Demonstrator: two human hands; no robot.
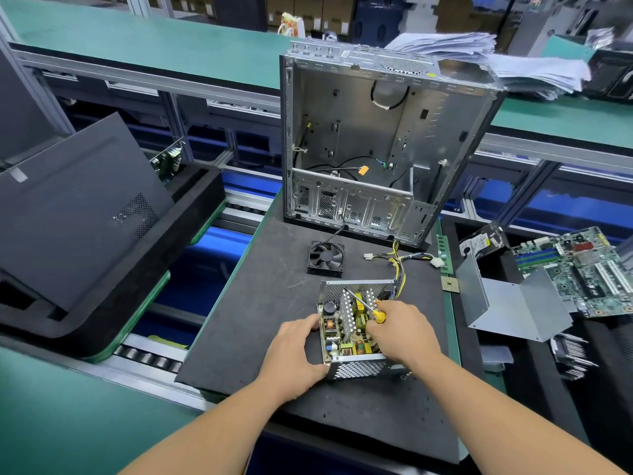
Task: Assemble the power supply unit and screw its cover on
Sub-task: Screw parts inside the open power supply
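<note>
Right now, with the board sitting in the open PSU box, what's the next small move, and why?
Probably seat the tip of the yellow-handled screwdriver on a board screw. The right hand holds it over the green circuit board, the left hand grips the perforated metal power supply box, and the grey folded metal cover lies apart on the right.
</note>
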